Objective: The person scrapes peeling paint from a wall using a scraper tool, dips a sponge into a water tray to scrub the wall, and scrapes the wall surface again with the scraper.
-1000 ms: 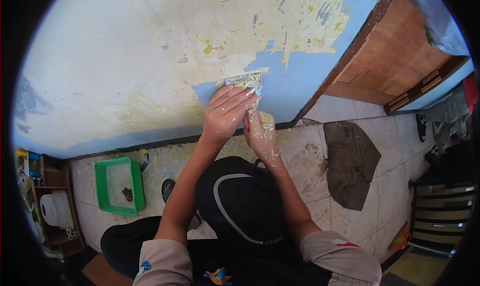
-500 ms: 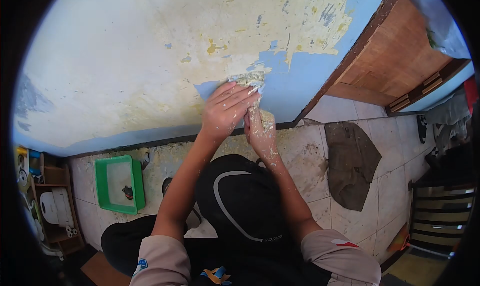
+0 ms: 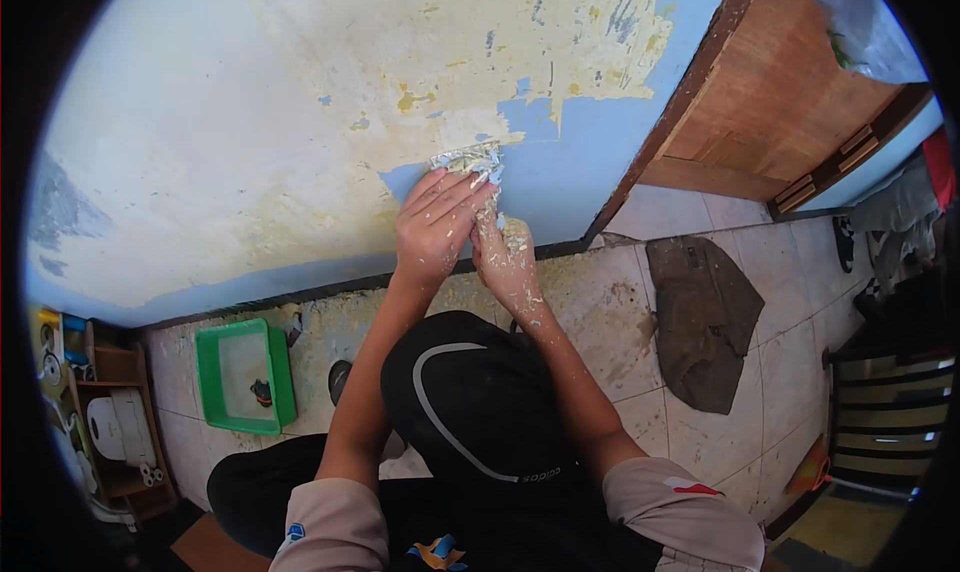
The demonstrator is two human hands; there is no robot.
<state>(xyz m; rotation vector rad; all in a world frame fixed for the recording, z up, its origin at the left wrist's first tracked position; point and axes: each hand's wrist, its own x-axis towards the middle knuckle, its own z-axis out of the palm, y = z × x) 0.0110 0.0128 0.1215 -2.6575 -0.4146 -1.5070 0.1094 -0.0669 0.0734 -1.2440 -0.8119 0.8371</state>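
Observation:
A wide scraper blade (image 3: 468, 160), heaped with pale paint flakes, lies against the partly stripped wall (image 3: 280, 132), at the lower edge of a bare cream patch beside blue paint. My left hand (image 3: 436, 230) presses its fingers on the blade's back from the left. My right hand (image 3: 507, 257), speckled with flakes, is closed round the scraper's handle, which is mostly hidden by the hand and flakes. The two hands touch or nearly touch below the blade.
On the tiled floor a green tray (image 3: 288, 382) holds a small dark object. A brown cloth (image 3: 705, 322) lies right of my right arm. Further right are a wooden door (image 3: 780, 92) and a black slatted rack (image 3: 890, 407). A shelf (image 3: 115, 422) stands at far left.
The hands and scraper have shifted slightly left in view, and the view itself has moved a little. More flakes bunch on the blade. Both hands keep their hold.

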